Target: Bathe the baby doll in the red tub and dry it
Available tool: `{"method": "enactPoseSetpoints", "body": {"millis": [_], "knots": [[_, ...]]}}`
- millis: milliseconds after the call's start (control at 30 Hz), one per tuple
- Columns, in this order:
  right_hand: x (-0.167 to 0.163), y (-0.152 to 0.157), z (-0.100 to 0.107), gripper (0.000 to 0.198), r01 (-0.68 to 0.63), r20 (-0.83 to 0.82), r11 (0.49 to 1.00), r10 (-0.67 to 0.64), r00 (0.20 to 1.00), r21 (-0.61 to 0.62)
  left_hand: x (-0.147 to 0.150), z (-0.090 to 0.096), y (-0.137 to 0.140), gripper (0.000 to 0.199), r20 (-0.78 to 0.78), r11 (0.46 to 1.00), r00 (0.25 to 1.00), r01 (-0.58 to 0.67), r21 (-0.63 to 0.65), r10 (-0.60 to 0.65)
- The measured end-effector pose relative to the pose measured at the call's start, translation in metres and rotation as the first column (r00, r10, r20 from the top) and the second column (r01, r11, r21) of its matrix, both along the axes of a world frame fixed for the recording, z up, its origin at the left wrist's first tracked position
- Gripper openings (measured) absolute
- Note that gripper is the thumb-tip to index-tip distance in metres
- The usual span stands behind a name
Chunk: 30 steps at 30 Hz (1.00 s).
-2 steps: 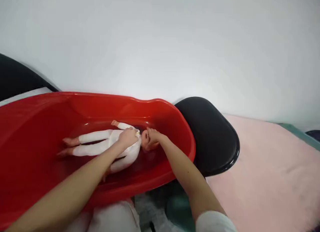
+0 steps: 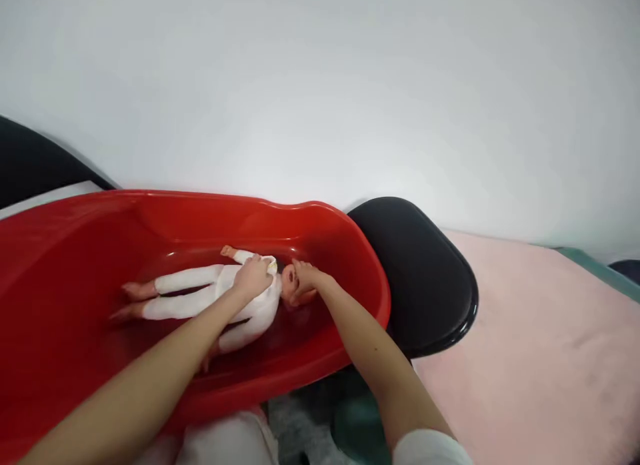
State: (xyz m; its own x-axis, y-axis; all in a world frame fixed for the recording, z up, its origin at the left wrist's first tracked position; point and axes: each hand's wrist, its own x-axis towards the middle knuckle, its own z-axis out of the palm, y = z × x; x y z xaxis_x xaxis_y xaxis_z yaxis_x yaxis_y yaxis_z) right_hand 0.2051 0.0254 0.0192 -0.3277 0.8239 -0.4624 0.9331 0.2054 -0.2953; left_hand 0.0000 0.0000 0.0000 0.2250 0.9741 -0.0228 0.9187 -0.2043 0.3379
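Doll position: supine on the floor of the red tub, head toward the tub's right end, legs extended to the left, dressed in a white one-piece suit.

Nearest the camera, both bare forearms enter from the bottom edge and reach over the tub's near rim. A white sleeve cuff shows on the right arm at the lower edge; pale fabric lies below the tub rim between the arms.

Left hand: palm down on the doll's chest and shoulder, fingers curled loosely over the white suit near the collar; contact is clear, but whether the fabric is pinched cannot be told.

Right hand: at the doll's head, fingers bent around it, touching the far side of the face; the grip is partial, the head resting on the tub floor.

Change from the frame just before: both hands and the doll sit slightly lower and a little to the left in view, and the tub rim has shifted likewise. Hand postures match the earlier picture.

Beyond the tub's right end stands a black rounded chair back. A pink cover spreads to the right of it. A plain white wall closes the scene behind.
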Motion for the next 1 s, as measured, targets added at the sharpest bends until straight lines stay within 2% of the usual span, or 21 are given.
{"method": "enactPoseSetpoints", "body": {"millis": [167, 300, 400, 467, 600, 800, 900, 1000], "knots": [[0.001, 0.0, -0.001, 0.159, 0.027, -0.04, 1.0, -0.027, 0.999, -0.013, 0.0, -0.029, 0.01, 0.054, 0.132, 1.0, 0.991, 0.003, -0.016, -0.001], [0.0, 0.001, 0.002, 0.16, 0.03, -0.022, 0.998, -0.031, 0.999, -0.052, 0.004, -0.044, 0.01, 0.049, 0.204, 0.994, 0.973, 0.108, -0.013, -0.104], [0.0, 0.001, 0.004, 0.16, 0.008, 0.002, 0.998, -0.007, 1.0, -0.064, 0.005, -0.039, 0.008, 0.043, 0.25, 0.98, 0.949, 0.198, 0.0, -0.192], [0.0, 0.001, 0.004, 0.162, -0.003, 0.003, 0.998, 0.003, 1.0, -0.06, 0.006, -0.032, 0.007, 0.042, 0.281, 0.978, 0.94, 0.206, -0.019, -0.193], [0.0, 0.001, 0.004, 0.163, -0.008, -0.011, 0.999, 0.007, 1.0, -0.052, 0.006, -0.02, 0.005, 0.032, 0.358, 0.978, 0.926, 0.175, -0.116, -0.123], [0.001, 0.002, 0.003, 0.165, -0.014, -0.003, 0.998, 0.014, 1.0, -0.063, 0.004, -0.009, 0.003, 0.029, 0.531, 0.938, 0.848, 0.177, -0.299, 0.009], [0.003, 0.002, 0.002, 0.165, -0.006, 0.001, 0.998, 0.007, 1.0, -0.061, 0.003, 0.001, 0.002, 0.03, 0.511, 0.919, 0.854, 0.122, -0.375, 0.095], [0.004, 0.002, 0.002, 0.166, 0.005, -0.019, 0.998, -0.006, 1.0, -0.059, 0.002, 0.007, 0.004, 0.035, 0.366, 0.949, 0.915, -0.051, -0.31, 0.168]]}}
